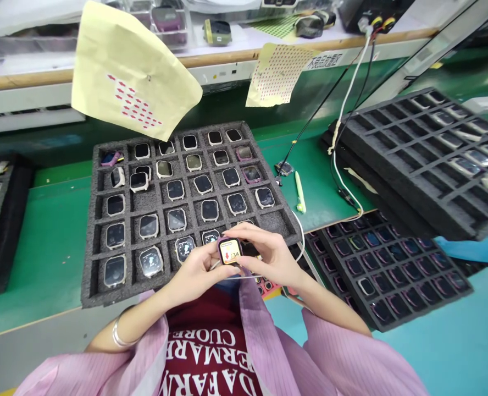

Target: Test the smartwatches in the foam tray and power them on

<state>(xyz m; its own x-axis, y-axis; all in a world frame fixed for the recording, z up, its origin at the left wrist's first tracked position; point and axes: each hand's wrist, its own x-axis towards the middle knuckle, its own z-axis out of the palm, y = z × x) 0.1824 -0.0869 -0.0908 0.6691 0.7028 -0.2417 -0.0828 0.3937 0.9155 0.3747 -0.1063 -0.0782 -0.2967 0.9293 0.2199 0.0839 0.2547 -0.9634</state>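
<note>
Both my hands meet over the near edge of a black foam tray (93, 286) on the green bench. My left hand (194, 272) and my right hand (266, 256) together pinch a small smartwatch body (229, 251) with a pink case and a lit screen showing a red arrow and digits. A thin white cable (299, 242) loops from under my right hand toward the bench. The tray's compartments hold several watch bodies (149, 225) with dark screens, some tan, some pink.
A second black foam tray (392, 324) of watch bodies lies lower right; stacked trays (417, 181) rise at the right. A pale green pen (299, 192) and black and white cables (343, 121) lie on the green mat. Yellow sticker sheets (132, 71) hang from the shelf. Another tray (0, 220) sits left.
</note>
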